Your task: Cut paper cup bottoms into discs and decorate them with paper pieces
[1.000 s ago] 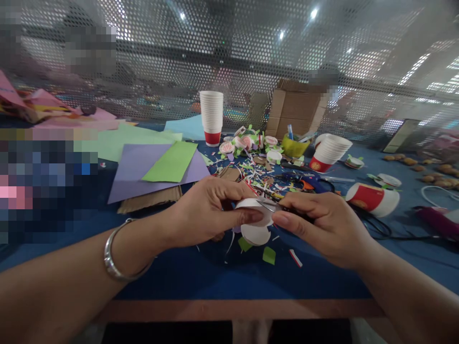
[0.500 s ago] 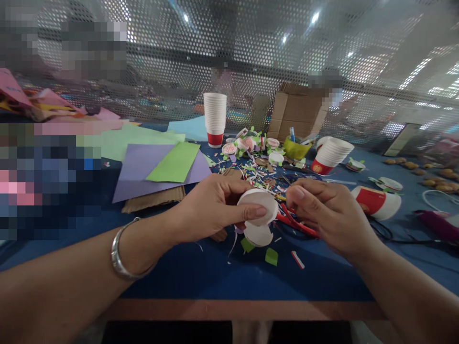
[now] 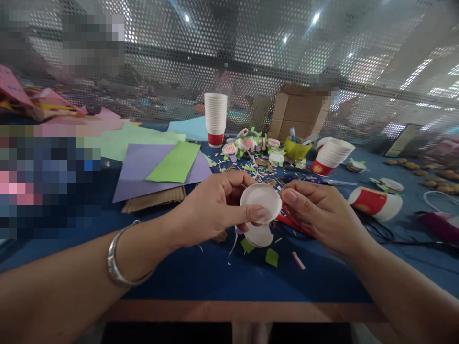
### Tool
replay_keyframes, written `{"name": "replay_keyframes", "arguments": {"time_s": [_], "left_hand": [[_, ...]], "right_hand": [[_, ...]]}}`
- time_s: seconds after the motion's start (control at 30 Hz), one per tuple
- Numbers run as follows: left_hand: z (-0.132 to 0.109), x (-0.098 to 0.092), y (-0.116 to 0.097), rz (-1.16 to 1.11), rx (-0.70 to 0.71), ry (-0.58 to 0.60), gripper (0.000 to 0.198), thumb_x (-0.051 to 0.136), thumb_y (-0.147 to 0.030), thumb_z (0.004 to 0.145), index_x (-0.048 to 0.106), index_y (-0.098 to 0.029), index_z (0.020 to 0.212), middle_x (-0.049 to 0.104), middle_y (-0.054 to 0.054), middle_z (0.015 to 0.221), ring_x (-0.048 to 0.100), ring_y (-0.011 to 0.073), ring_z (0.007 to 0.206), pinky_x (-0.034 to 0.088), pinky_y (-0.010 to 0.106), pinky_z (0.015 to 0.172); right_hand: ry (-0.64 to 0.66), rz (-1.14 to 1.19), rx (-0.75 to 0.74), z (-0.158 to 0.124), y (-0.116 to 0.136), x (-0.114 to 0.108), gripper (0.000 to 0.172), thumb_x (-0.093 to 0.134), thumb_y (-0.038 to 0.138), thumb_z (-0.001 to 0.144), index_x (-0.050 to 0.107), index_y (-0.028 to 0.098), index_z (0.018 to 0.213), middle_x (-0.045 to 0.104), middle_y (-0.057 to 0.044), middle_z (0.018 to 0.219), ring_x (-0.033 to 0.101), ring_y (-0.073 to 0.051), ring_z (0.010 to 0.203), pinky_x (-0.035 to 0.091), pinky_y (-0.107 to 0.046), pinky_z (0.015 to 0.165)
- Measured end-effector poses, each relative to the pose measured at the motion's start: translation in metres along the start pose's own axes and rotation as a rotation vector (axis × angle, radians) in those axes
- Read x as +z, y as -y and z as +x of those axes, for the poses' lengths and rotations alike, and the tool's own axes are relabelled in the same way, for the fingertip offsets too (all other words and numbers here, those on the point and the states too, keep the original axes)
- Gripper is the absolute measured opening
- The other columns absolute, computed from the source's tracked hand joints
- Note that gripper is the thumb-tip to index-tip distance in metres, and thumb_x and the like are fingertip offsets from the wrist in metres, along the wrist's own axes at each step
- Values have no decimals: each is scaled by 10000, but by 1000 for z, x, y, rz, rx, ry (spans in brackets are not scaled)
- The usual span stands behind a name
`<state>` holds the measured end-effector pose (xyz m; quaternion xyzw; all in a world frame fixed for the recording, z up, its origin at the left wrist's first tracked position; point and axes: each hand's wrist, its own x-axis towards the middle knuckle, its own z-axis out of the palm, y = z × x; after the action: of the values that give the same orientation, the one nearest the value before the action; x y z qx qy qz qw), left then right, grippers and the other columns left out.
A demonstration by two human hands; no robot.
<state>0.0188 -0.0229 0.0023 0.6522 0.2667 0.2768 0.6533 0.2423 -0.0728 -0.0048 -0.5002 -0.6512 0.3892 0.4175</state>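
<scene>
My left hand (image 3: pixel 229 205) is closed on a white round paper cup bottom (image 3: pixel 256 197), its thumb lying across the face. Close to the disc's right edge is my right hand (image 3: pixel 311 208), fingers pinched together. Whether it grips the rim or a small piece there, I cannot make out. Below the held disc, a second white cup bottom (image 3: pixel 258 236) lies on the blue table. A red object (image 3: pixel 292 222) is partly hidden under my right hand. Green paper pieces (image 3: pixel 271 257) and a red-and-white strip (image 3: pixel 298 261) lie in front.
Behind are a tall paper cup stack (image 3: pixel 215 119), a tilted stack (image 3: pixel 332 155), a green-trimmed disc pile (image 3: pixel 247 143) and a yellow container (image 3: pixel 297 149). Purple paper (image 3: pixel 136 172) lies left; a red cup (image 3: pixel 375 203) lies on its side at right. Paper scraps cover the middle.
My right fingertips have come left to the disc's edge. The disc has shifted slightly right and tilted in my left hand. Blue handles now show behind my right hand.
</scene>
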Motion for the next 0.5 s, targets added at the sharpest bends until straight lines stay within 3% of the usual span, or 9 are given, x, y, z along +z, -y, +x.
{"name": "replay_keyframes", "arguments": {"time_s": [0.13, 0.3, 0.5], "left_hand": [[1, 0, 1, -75, 23, -17, 314, 851, -283, 786, 585, -161, 900, 700, -18, 801, 633, 89, 664, 561, 193, 564], [1, -2, 3, -15, 93, -70, 315, 852, -274, 784, 560, -181, 854, 647, -54, 739, 589, 67, 616, 520, 180, 573], [3, -2, -1, 28, 140, -84, 354, 856, -328, 770, 539, -176, 817, 622, -47, 715, 573, 76, 598, 496, 187, 554]], "right_hand": [[5, -72, -20, 0, 4, -1, 420, 592, 581, 959, 661, 196, 805, 372, 74, 543, 251, -77, 458, 222, -263, 444], [0, -293, -128, 0, 11, -1, 436, 586, 542, 973, 610, 186, 722, 438, 41, 609, 359, -95, 554, 274, -250, 489], [-19, -378, -169, -3, 11, -3, 415, 571, 522, 987, 625, 187, 748, 475, 30, 634, 415, -106, 587, 330, -244, 530]]}}
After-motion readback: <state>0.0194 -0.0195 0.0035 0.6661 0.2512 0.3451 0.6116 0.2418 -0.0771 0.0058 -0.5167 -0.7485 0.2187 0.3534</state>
